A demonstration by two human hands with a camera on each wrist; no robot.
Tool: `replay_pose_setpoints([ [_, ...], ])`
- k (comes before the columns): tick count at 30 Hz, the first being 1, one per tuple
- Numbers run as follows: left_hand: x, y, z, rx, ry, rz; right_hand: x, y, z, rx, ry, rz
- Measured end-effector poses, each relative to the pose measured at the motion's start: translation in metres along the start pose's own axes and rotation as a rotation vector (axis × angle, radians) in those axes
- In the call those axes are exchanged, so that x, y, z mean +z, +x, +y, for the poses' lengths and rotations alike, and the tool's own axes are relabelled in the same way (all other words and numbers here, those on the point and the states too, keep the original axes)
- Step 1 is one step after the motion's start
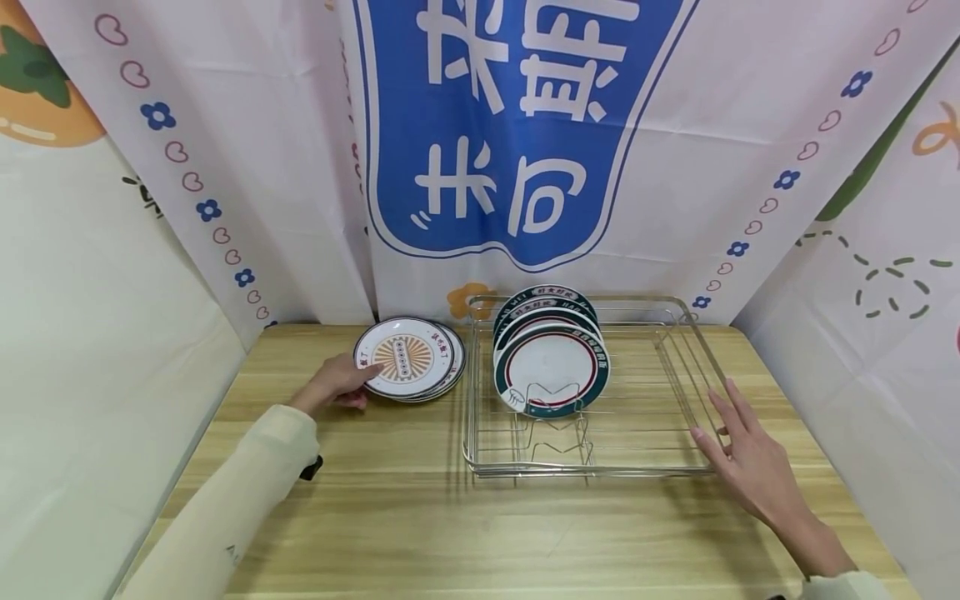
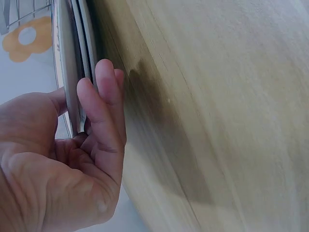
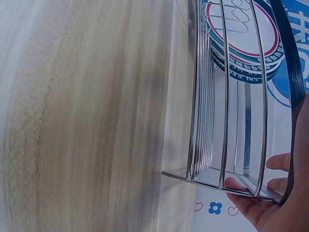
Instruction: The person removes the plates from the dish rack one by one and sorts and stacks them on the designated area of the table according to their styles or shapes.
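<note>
My left hand [image 1: 341, 382] is at the left rim of a small stack of white plates with dark rims. Its thumb lies over the top plate [image 1: 405, 357], which has an orange sunburst print, and its fingers are beneath the edge. In the left wrist view, that plate's rim [image 2: 68, 72] is pinched at its near edge, with lower plates [image 2: 87, 43] close underneath. Over at the wire dish rack [image 1: 637, 473], my right hand [image 1: 750, 458] holds the right side near the front corner, fingers on both sides of the rail.
Several green-rimmed plates [image 1: 551, 367] stand leaning in the left part of the rack, between wire dividers [image 1: 558, 433]. Under everything is a wood-grain table [image 1: 465, 542]. A printed curtain [image 1: 300, 167] hangs right behind the plates and the rack.
</note>
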State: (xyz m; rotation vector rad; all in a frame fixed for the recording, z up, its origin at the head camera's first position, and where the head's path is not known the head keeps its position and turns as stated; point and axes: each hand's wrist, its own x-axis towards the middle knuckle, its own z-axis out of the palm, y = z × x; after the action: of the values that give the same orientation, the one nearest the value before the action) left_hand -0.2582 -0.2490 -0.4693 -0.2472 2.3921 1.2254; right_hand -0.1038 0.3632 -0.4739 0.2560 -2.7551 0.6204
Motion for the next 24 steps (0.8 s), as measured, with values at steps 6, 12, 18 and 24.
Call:
replay_pose_setpoints([
  [6,0.006,0.002,0.001,-0.030,0.064,-0.006,0.000,-0.001,0.000,0.004,0.004,-0.003],
  [12,0.012,0.001,0.002,-0.011,0.094,0.006,0.000,-0.001,0.000,-0.002,-0.001,0.004],
  [18,0.013,0.004,0.005,0.031,0.175,0.010,0.001,-0.001,0.001,0.000,0.001,0.002],
  [24,0.013,0.004,0.003,0.032,0.242,0.015,0.001,0.000,0.000,-0.003,-0.001,0.000],
])
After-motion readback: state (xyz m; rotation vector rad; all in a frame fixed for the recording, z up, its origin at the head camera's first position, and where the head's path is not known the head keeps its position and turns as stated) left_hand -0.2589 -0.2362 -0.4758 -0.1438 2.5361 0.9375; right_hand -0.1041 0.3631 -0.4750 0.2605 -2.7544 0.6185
